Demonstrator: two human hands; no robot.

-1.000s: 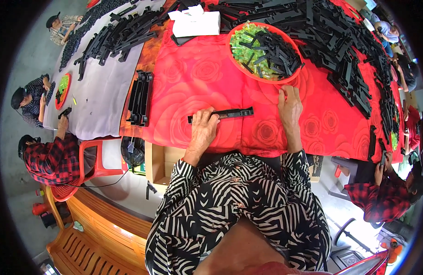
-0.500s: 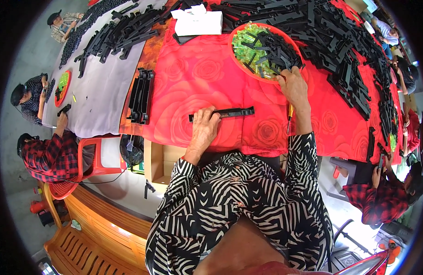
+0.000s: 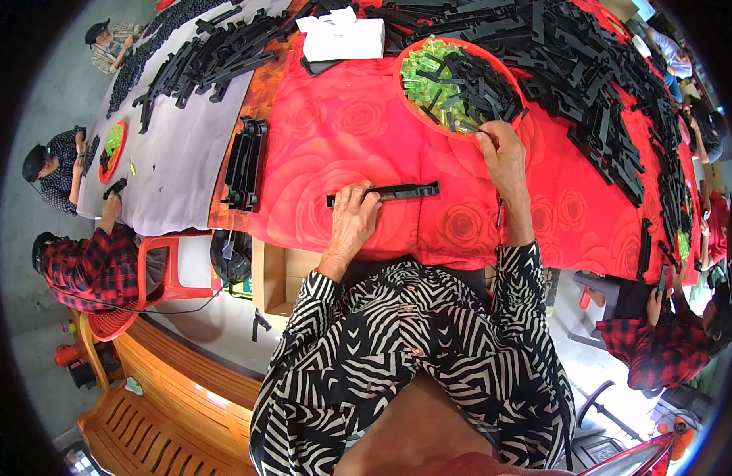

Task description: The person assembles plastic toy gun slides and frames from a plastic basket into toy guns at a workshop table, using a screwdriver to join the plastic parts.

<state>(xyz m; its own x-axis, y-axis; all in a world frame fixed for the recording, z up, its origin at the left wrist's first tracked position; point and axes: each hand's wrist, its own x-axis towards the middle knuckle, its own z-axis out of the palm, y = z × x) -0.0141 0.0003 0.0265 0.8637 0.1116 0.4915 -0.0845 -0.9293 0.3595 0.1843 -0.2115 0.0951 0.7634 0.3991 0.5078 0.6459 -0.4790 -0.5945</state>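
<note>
My left hand (image 3: 352,216) rests on a long black plastic strip (image 3: 405,191) that lies flat on the red flowered tablecloth (image 3: 334,143), fingers curled over its left end. My right hand (image 3: 501,151) reaches to the near rim of a round red tray (image 3: 405,99) holding small green pieces and short black parts. Its fingertips pinch at a small piece at the tray's edge; the piece is too small to identify.
A stack of black strips (image 3: 245,163) stands at the left of the cloth. Heaps of black strips (image 3: 596,71) cover the far and right table. A white box (image 3: 346,38) sits at the back. People in red plaid sit at left (image 3: 92,266) and right (image 3: 659,341).
My right hand moved from the cloth near the strip up to the red tray's rim. My left hand stayed on the black strip.
</note>
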